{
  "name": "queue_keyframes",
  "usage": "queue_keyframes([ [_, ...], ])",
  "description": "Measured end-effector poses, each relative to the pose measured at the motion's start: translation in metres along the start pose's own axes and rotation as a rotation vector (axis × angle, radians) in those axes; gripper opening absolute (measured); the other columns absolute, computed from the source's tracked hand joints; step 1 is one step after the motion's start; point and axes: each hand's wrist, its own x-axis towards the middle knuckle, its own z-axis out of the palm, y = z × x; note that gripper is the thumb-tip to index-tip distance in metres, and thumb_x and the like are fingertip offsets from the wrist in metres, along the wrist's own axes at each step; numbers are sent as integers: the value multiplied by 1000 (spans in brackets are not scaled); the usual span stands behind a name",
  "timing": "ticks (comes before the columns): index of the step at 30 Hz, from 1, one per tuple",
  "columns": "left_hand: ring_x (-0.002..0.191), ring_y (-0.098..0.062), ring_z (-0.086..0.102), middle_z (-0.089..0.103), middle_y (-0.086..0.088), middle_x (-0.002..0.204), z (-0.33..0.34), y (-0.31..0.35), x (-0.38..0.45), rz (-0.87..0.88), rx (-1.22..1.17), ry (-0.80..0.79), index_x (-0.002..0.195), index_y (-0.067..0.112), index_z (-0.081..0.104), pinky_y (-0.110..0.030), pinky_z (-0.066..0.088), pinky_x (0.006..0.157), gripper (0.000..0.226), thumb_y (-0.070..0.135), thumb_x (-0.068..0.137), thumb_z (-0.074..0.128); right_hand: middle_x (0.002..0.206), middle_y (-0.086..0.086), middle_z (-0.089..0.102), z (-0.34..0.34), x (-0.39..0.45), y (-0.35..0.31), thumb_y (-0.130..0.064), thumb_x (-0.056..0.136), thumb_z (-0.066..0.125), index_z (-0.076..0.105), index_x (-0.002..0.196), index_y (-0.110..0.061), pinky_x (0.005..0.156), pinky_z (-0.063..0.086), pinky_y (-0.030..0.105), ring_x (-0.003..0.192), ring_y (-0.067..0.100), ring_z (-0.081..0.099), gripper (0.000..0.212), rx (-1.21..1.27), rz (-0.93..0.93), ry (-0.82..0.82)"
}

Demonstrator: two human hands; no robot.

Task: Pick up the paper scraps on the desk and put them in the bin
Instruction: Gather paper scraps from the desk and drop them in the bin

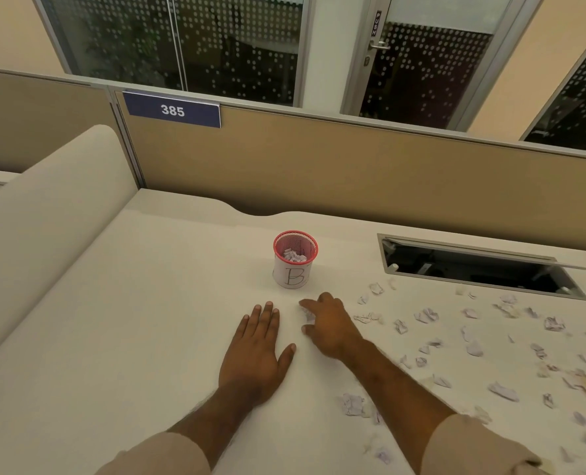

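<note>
Smooth desk, crumpled paper scraps

A tan partition panel is standing along the far edge of the work surface. A blue number plate reading "385" is hanging on its upper left. A rectangular cable hatch is lying open at right, its dark interior showing. A cream curved divider is rising at left. Behind the partition, dotted glass panes are showing, and a glass door is carrying a "PUSH" label above a metal handle.
</note>
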Motion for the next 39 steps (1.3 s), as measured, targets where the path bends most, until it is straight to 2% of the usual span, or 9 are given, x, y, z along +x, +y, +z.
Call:
queue_keyframes([
  [8,147,-12,-21,-21,5,160,-3,2,0,-11,-7,-17,154,22,-12,-32,-10,121,81,68,88,-8,111,6,57,15,6,-2,-10,89,55,63,115,-15,91,48,31,101,21,54,28,-152,-101,84],
  [11,147,-12,-21,-21,5,160,-3,2,0,-12,-3,-25,154,22,-12,-33,-8,122,78,67,90,-4,114,6,58,18,8,0,-10,89,57,63,112,-14,94,44,28,103,21,55,25,-175,-75,86],
  [15,147,-12,-20,-21,5,160,-3,3,0,-9,-8,-27,154,22,-12,-33,-8,122,86,70,82,-16,118,6,60,15,12,1,-8,88,58,64,114,-12,97,41,26,109,22,56,27,-193,-52,55],
  [18,147,-12,-20,-19,5,161,-2,2,-1,-11,-10,-17,154,22,-11,-32,-9,122,85,70,84,-13,111,5,68,-2,15,0,-5,84,62,72,106,-13,92,46,24,100,20,62,25,-65,10,97],
  [21,147,-11,-20,-18,6,161,-1,1,0,-14,-17,-9,155,22,-9,-32,-10,121,83,69,87,-8,100,4,73,-33,17,-9,-4,85,62,76,94,-12,83,49,20,82,11,64,18,203,32,315],
  [24,147,-11,-20,-19,6,161,0,0,0,-10,-23,-9,155,22,-9,-32,-9,121,82,69,87,-7,90,8,74,-69,25,-29,-4,84,64,76,90,-9,81,56,31,73,16,65,14,397,17,475],
  [27,146,-10,-22,-20,7,161,1,0,0,-12,-29,-6,154,22,-10,-31,-11,120,81,68,88,-4,94,10,74,-98,39,-47,0,84,62,75,93,-6,83,56,34,80,21,68,17,467,-23,513],
  [33,146,-9,-23,-19,8,161,2,-1,0,-5,-27,4,154,22,-10,-29,-14,119,78,67,91,0,105,8,70,-109,66,-62,-4,88,62,72,105,-10,81,51,24,86,15,59,21,452,-47,379],
  [39,147,-9,-21,-18,7,161,3,-2,0,-1,-21,17,155,22,-8,-30,-12,120,78,67,92,1,105,6,67,-104,71,-58,13,77,59,67,117,-15,78,50,22,85,14,57,49,393,-33,358],
])
